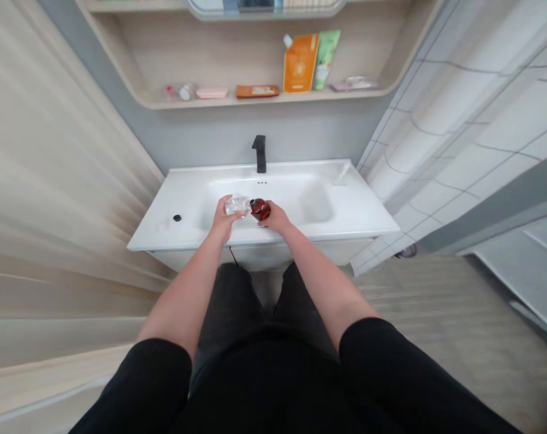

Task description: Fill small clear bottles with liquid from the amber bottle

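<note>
Over the front of the white sink basin, my left hand is wrapped round a clear transparent container, tilted toward the right. My right hand grips a dark red-brown bottle, which leans left so that its uncapped-looking neck meets the clear container's mouth. Whether liquid passes between them is too small to tell. A small black cap lies on the counter to the left of my left hand.
Behind the basin rises a black faucet. Above, a wall shelf bears an orange pouch, a green tube, an orange flat packet and a pink case. A curtain hangs at left.
</note>
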Motion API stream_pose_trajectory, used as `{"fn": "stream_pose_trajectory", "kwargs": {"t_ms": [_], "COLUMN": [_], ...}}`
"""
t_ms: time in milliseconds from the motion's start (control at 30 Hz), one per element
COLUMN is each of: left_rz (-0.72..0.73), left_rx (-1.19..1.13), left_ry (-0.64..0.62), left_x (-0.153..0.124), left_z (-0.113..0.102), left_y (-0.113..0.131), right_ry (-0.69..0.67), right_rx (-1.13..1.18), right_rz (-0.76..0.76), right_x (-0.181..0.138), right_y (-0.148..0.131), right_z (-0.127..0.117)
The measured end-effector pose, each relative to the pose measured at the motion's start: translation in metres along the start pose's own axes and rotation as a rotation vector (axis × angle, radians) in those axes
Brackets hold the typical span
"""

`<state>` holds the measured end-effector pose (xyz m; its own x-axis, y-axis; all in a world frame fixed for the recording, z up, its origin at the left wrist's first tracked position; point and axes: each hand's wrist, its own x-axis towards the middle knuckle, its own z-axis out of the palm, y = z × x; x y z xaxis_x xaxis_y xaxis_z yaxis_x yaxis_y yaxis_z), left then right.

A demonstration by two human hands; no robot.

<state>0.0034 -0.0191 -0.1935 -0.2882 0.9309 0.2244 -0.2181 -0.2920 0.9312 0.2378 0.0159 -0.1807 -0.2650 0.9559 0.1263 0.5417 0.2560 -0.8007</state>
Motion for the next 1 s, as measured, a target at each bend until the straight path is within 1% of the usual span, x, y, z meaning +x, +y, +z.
{"fn": "stream_pose_trajectory", "kwargs": {"t_ms": [167, 333, 567, 1000], "left_rz": [0.027, 0.013, 0.010, -0.011], "left_rx": [0.021, 0.015, -0.005, -0.021], "left_ry": [0.044, 0.033, 0.008, 0.027], "left_x": [0.0005, 0.0014, 0.0010, 0.0000], "left_z": [-0.0012, -0.0004, 0.0013, -0.0015], "left_y": [-0.0046, -0.0055, 0.0004, 0.0040], "right_ry": [-0.003, -0.005, -0.009, -0.007], "right_rx": [-0.011, -0.009, -0.009, -0.003], "right_rz": [0.004, 0.002, 0.010, -0.005], "right_x": [-0.0010, -0.0011, -0.0012, -0.0004], "right_y": [-0.0024, -0.0023, -0.0025, 0.0008], "right_z": [-0.0014, -0.0014, -0.0018, -0.0012]}}
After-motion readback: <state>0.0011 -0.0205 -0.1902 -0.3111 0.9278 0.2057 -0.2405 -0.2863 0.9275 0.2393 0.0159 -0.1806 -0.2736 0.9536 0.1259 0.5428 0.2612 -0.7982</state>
